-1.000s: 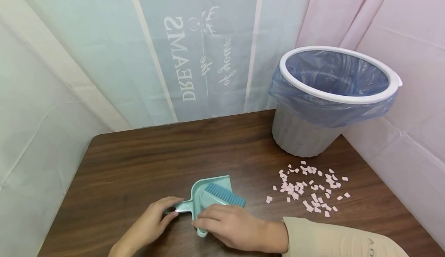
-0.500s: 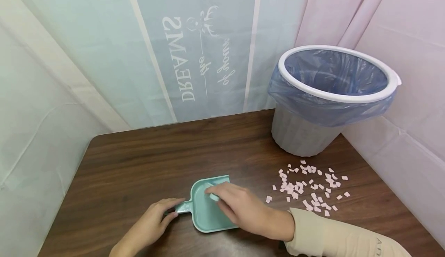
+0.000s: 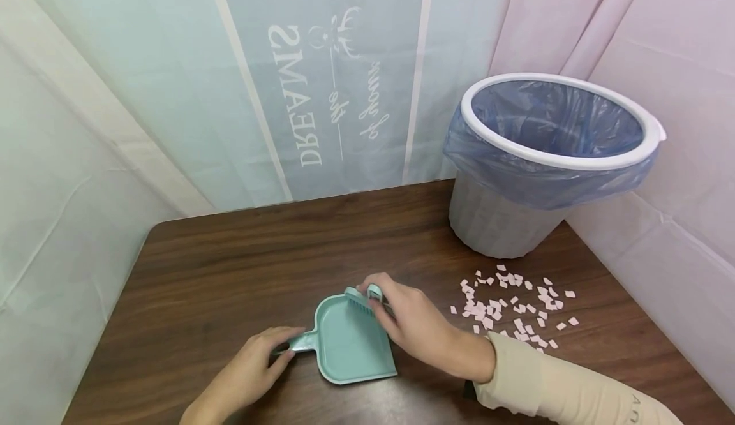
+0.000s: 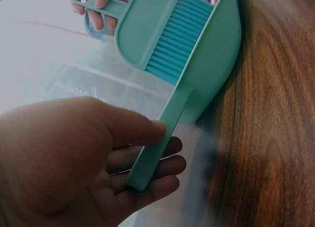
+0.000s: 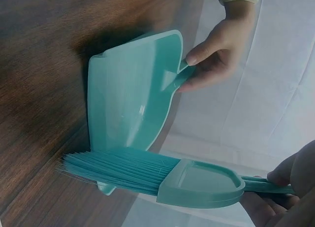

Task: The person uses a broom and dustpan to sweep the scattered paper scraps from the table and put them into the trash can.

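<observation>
A teal dustpan (image 3: pixel 353 342) lies on the brown table, its wide edge facing right. My left hand (image 3: pixel 249 364) pinches the dustpan's handle (image 4: pixel 160 148) between thumb and fingers. In my right hand (image 3: pixel 416 326) is a small hand brush (image 5: pixel 202 182), held by its handle. Its blue bristles (image 5: pixel 118 168) hang by the far side of the pan; in the right wrist view they overlap its edge, and I cannot tell whether they touch. Scattered white paper scraps (image 3: pixel 488 310) lie to the right of my right hand, some hidden behind the sleeve.
At the back right stands a grey bin (image 3: pixel 494 221) with a white rim and a blue bag liner (image 3: pixel 551 119). A printed curtain (image 3: pixel 344 93) hangs along the table's back edge. Pale sheets (image 3: pixel 660 157) border the sides.
My right hand has lifted the brush out of the dustpan and turned it upright, shifting right and away toward the pan's far edge. The left hand stays on the handle.
</observation>
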A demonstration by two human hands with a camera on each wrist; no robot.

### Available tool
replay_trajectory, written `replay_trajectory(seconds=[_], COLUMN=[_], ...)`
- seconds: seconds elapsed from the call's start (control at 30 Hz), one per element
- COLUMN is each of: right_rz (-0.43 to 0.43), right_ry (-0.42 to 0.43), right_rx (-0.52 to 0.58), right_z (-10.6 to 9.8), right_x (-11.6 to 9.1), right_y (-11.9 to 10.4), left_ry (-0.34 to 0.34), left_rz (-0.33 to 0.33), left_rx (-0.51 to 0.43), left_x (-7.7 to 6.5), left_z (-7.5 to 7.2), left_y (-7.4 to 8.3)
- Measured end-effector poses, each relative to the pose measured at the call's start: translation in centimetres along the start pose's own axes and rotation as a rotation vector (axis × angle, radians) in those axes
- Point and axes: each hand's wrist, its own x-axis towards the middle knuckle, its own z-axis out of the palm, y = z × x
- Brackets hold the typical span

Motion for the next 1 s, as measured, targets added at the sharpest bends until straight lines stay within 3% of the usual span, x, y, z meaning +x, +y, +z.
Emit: replay_trajectory(seconds=[0.67,1.0], right_rz=[0.085,0.153], right_ry=[0.027,0.042], right_rx=[0.127,0.218], right_z=[-0.5,-1.0], right_x=[0.5,0.9], right_y=[0.5,1.2], left_ry=[0.078,0.078], left_rz=[-0.026,-0.068], left_rx=[0.048,0.142], left_x=[0.3,0.6], left_z=[1.0,1.3], left_y=[0.5,1.0])
